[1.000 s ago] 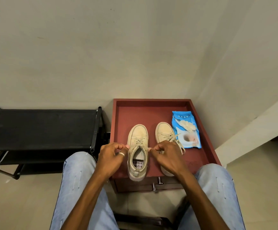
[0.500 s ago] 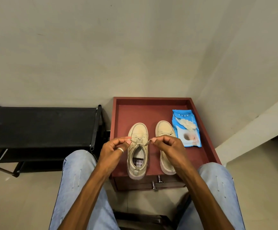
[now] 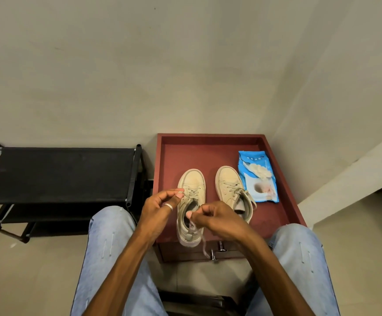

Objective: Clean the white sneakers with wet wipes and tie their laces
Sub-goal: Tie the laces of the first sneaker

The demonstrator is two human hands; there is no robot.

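Two off-white sneakers stand side by side, toes away from me, on a red-brown cabinet top (image 3: 208,151). My left hand (image 3: 160,206), with a ring, pinches a lace at the upper eyelets of the left sneaker (image 3: 191,185). My right hand (image 3: 217,218) hovers over that shoe's heel opening, pinching the other lace end (image 3: 202,242), which dangles past the heel and the cabinet's front edge. The right sneaker (image 3: 229,185) stands untouched, its rear part hidden behind my right hand. A blue wet wipe pack (image 3: 258,176) lies to its right with a crumpled wipe (image 3: 259,171) on top.
A black shoe rack (image 3: 57,174) stands to the left of the cabinet. Drawer knobs (image 3: 217,249) stick out at the cabinet front. My knees in light jeans flank the cabinet. Walls close in behind and on the right.
My right hand has drawn back toward me and lower, pulling a lace end out over the left sneaker's heel. My left hand has stayed at the eyelets.
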